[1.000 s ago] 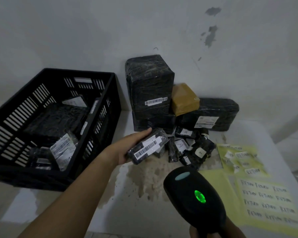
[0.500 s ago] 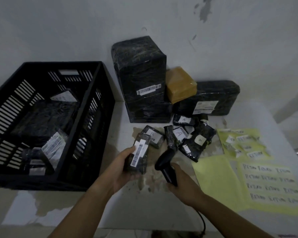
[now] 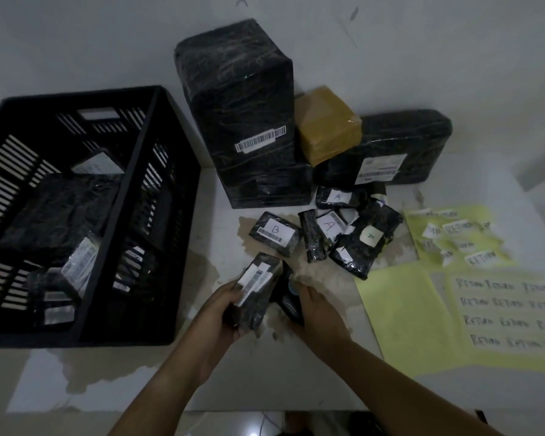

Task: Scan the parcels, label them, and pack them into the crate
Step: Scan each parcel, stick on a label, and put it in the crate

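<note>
Head view, left hand gripping parcel, right hand grasping scanner, crate alongside.

"B" on small parcel; "A" on three parcels.

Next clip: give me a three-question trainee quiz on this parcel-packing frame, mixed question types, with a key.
1. True or false: the left hand holds a small black-wrapped parcel with a white barcode label.
2. Multiple choice: the handwritten letter on the small black parcel lying nearest the tall black-wrapped box is (a) A, (b) B, (c) C.
3. Fill in: the black handheld barcode scanner is held in the ____ hand.

Key:
1. True.
2. (b): that lettered parcel reads B; the others nearby read A.
3. Right: the right hand grips it, low beside the held parcel, right of the black slatted plastic crate.
</note>
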Tool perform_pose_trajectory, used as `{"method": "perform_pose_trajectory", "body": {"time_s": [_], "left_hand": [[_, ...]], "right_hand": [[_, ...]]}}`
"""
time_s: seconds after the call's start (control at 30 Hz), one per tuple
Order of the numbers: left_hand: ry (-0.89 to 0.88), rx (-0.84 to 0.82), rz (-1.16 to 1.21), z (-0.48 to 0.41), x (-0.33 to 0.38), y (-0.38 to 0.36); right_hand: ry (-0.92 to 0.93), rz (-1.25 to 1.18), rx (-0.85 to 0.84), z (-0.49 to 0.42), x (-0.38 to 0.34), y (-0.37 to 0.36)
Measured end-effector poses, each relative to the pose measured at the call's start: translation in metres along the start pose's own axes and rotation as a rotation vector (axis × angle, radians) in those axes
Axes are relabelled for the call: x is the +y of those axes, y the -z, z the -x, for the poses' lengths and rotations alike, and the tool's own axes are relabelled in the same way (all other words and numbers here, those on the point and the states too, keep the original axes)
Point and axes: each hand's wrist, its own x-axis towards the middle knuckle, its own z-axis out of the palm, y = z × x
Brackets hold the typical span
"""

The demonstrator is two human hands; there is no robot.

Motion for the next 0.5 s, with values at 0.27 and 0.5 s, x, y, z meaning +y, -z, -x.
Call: {"method": "perform_pose_trajectory", "body": {"time_s": [0.27,0.5], "left_hand": [[-0.002,0.123,0.038,0.003,-0.009,-0.012],[0.054,0.095,0.162,0.005,-0.017,-0.02]], "right_hand": [[0.052,0.075,-0.067,0.018,0.001,0.003],[0.099,-0.03,-0.108,0.066,0.003,0.043]]}}
